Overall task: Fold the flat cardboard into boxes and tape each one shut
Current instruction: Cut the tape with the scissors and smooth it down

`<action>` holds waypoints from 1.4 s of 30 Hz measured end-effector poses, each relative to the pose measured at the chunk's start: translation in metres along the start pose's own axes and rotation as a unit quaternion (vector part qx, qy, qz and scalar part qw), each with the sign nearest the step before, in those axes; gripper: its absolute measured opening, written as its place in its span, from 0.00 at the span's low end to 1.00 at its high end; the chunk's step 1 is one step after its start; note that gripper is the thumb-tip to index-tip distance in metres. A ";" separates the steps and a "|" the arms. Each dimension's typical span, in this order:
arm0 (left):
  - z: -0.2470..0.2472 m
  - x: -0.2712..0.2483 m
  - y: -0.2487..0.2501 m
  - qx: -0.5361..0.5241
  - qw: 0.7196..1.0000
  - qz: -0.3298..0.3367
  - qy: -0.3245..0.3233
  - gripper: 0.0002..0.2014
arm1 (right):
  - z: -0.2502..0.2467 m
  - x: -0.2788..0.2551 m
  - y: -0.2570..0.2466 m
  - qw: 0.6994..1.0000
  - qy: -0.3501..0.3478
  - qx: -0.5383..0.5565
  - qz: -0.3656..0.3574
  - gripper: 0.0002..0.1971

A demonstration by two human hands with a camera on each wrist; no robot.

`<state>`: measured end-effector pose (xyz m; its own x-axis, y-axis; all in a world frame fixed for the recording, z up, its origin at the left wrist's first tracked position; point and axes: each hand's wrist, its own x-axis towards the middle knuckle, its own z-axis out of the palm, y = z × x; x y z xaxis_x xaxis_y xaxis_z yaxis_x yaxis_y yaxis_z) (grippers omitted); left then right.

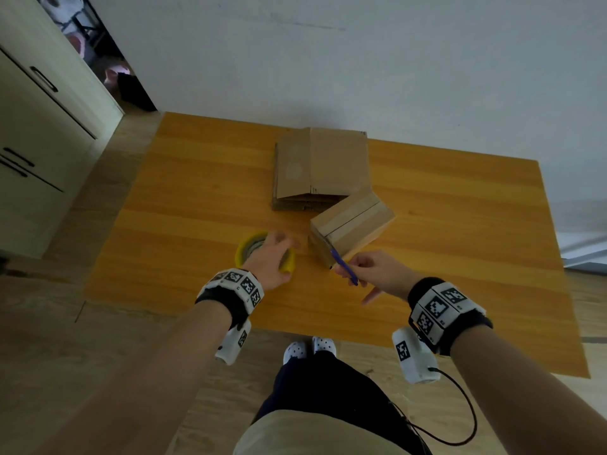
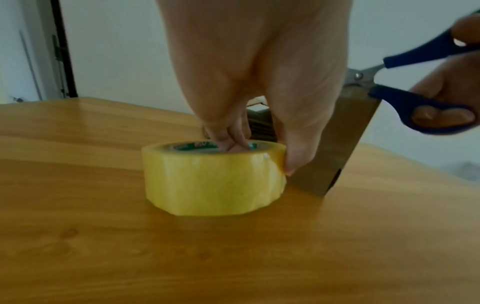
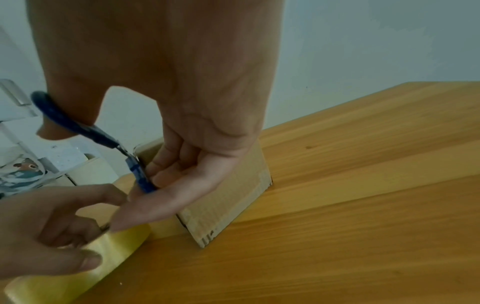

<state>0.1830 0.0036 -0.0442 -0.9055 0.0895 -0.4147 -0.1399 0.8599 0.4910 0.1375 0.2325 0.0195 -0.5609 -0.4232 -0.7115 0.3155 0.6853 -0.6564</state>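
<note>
A folded, taped cardboard box point(image 1: 353, 226) stands on the wooden table point(image 1: 184, 198), with a stack of flat cardboard point(image 1: 320, 169) behind it. My left hand point(image 1: 274, 259) grips the yellow tape roll point(image 2: 213, 179) lying flat just left of the box, fingers inside its core and thumb on its outer side. My right hand point(image 1: 371, 274) holds blue-handled scissors point(image 2: 426, 86), their blades at the box's near upper corner point(image 3: 135, 154). The tape roll point(image 3: 78, 265) also shows low in the right wrist view, under my left hand point(image 3: 52, 232).
A white wall runs behind the table. A pale cabinet point(image 1: 36, 126) stands to the left, beside a dark doorway. Bare wood lies to the table's left, right and front point(image 1: 476, 257). My legs and white shoes point(image 1: 310, 348) are below the near edge.
</note>
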 end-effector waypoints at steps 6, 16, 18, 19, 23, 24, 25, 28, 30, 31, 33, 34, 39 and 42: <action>0.015 0.006 0.003 0.085 0.996 -0.007 -0.013 0.24 | -0.001 0.000 -0.002 0.999 -0.009 -0.049 -0.003 0.23; 0.023 0.004 0.009 0.059 0.997 -0.035 0.027 0.39 | -0.004 0.004 0.003 0.999 -0.025 -0.030 0.006 0.22; 0.021 0.002 0.010 0.035 0.998 -0.037 0.038 0.37 | -0.005 0.005 0.004 0.999 -0.026 -0.033 0.003 0.21; 0.018 0.002 0.012 0.014 0.998 -0.032 0.058 0.34 | -0.005 0.005 0.005 0.999 -0.027 -0.037 0.000 0.22; -0.007 0.009 0.023 -0.118 0.979 -0.003 0.164 0.21 | -0.009 0.005 0.006 0.997 -0.035 -0.067 -0.004 0.24; -0.016 0.014 0.027 -0.152 0.974 0.011 0.170 0.18 | -0.009 0.005 0.006 0.997 -0.039 -0.071 0.000 0.24; -0.024 0.018 0.032 -0.183 0.969 0.022 0.164 0.16 | -0.009 0.005 0.006 0.996 -0.042 -0.077 0.003 0.24; -0.041 0.027 0.045 -0.234 0.968 0.028 0.087 0.15 | -0.009 0.006 0.003 0.995 -0.048 -0.090 0.014 0.24; -0.044 0.034 0.047 -0.220 0.974 0.016 0.044 0.18 | -0.009 0.006 0.002 0.994 -0.056 -0.093 0.028 0.21; -0.045 0.036 0.048 -0.213 0.976 0.008 0.035 0.20 | -0.008 0.007 0.003 0.992 -0.069 -0.100 0.045 0.19; -0.044 0.039 0.048 -0.227 0.973 -0.006 0.035 0.21 | -0.005 0.010 0.011 0.985 -0.092 -0.122 0.085 0.23; -0.043 0.040 0.048 -0.243 0.969 -0.007 0.038 0.21 | -0.002 0.013 0.017 0.983 -0.089 -0.128 0.095 0.25; -0.043 0.042 0.052 -0.315 0.949 0.015 0.027 0.16 | 0.005 0.026 0.041 0.975 0.017 -0.214 0.056 0.24; -0.044 0.045 0.052 -0.277 0.959 0.027 0.056 0.15 | 0.005 0.028 0.041 0.955 0.059 -0.287 0.049 0.20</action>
<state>0.1174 0.0306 -0.0038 -0.9505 0.0453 -0.3073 -0.2544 0.4540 0.8539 0.1385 0.2463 -0.0285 -0.6427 -0.2944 -0.7073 -0.0824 0.9444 -0.3182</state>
